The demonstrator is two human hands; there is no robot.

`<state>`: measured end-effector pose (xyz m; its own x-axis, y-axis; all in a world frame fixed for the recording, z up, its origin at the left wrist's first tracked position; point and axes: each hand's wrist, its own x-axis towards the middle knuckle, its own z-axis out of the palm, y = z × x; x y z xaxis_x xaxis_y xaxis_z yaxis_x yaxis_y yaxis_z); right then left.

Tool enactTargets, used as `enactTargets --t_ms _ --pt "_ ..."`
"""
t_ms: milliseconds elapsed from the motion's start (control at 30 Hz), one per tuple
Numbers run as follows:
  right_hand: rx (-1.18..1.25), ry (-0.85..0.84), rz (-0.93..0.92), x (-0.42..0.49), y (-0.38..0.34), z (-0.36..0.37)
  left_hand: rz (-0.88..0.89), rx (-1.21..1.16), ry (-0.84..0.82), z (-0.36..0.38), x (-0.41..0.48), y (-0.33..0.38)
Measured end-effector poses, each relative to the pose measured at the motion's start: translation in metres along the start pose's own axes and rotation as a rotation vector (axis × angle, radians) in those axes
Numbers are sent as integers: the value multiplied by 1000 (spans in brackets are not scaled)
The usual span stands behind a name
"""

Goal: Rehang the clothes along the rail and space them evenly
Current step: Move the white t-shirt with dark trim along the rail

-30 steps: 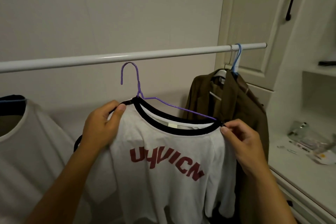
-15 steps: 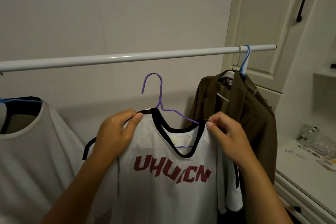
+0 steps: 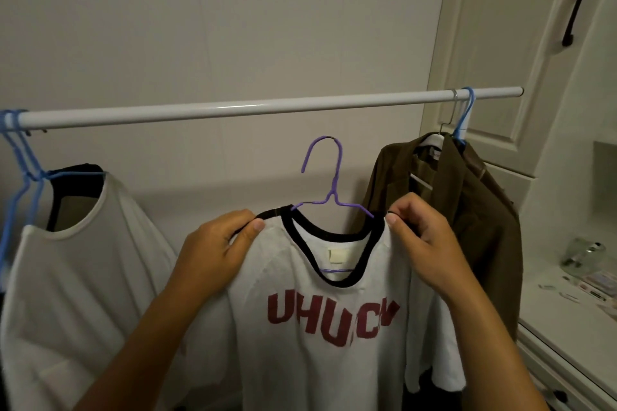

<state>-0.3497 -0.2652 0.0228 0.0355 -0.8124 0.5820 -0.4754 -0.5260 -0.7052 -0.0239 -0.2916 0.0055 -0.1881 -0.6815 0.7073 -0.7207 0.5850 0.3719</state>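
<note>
Two hands up front, lower centre: left hand point(image 3: 217, 252) grip pinched on the left shoulder of the white T-shirt point(image 3: 320, 360), thumb over the black trim; right hand point(image 3: 425, 243) grip pinched on the cloth at the right of the collar. T-shirt sits on a purple hanger point(image 3: 332, 192), hook just below the rail point(image 3: 233, 111), not touching it. Left of frame: white shirt point(image 3: 83, 294) on blue hangers point(image 3: 38, 174) hooked at the rail's left end. Right: brown jacket point(image 3: 474, 210) hung near the rail's right end. Far right: small clutter on the desk point(image 3: 547, 320).
</note>
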Motion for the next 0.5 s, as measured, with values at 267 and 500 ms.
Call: enactTargets --t_ms 267,500 --pt "32 -83 70 -1 6 -16 -51 -86 12 -4 -9 -14" --pt "48 -145 67 -4 5 -21 -35 3 -65 -5 -12 -9"
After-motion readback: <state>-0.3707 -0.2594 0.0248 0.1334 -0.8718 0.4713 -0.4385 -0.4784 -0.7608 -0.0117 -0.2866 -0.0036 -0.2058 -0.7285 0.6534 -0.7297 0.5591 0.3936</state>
